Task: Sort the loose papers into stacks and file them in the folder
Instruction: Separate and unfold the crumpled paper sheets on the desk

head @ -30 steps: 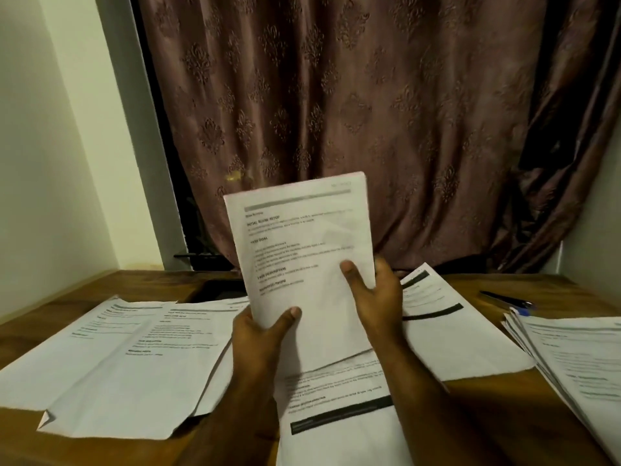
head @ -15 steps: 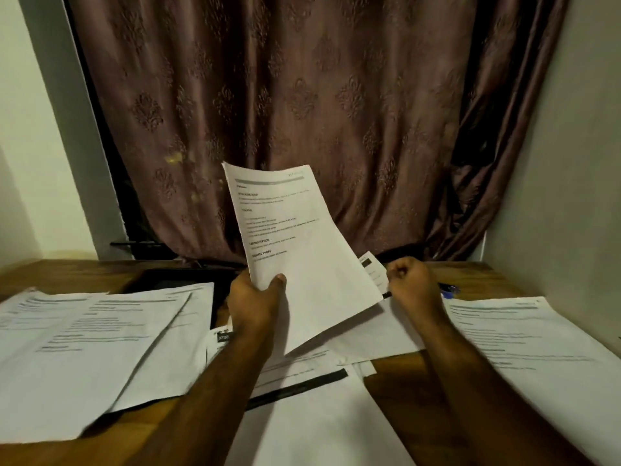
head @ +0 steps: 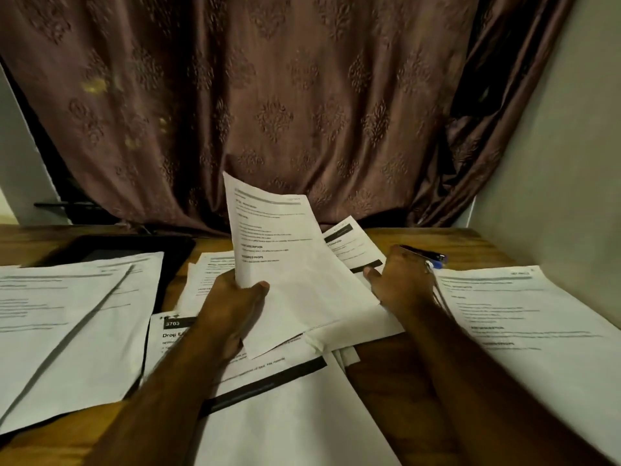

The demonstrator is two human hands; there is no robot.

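Note:
My left hand [head: 228, 304] holds a printed white sheet [head: 285, 264] upright above the table's middle, thumb pinching its front lower left. My right hand [head: 403, 284] lies low to the right of that sheet, on a paper with black bars [head: 349, 243]. Its thumb points toward the held sheet and its fingers are hidden behind the knuckles. More loose papers [head: 285, 415] lie under and in front of my arms. One stack [head: 537, 331] sits at the right and overlapping sheets [head: 67, 331] at the left. A dark flat object [head: 117, 250], possibly the folder, lies at the back left.
A blue pen [head: 433, 257] lies just beyond my right hand. The wooden table [head: 386, 381] shows between the papers. A brown curtain [head: 302, 112] hangs behind the table and a grey wall [head: 571, 163] closes the right side.
My right hand let go of the sheet, swung right as a fist, and now rests lower on the black-barred paper with the thumb out. My left hand keeps the sheet, now tilted lower.

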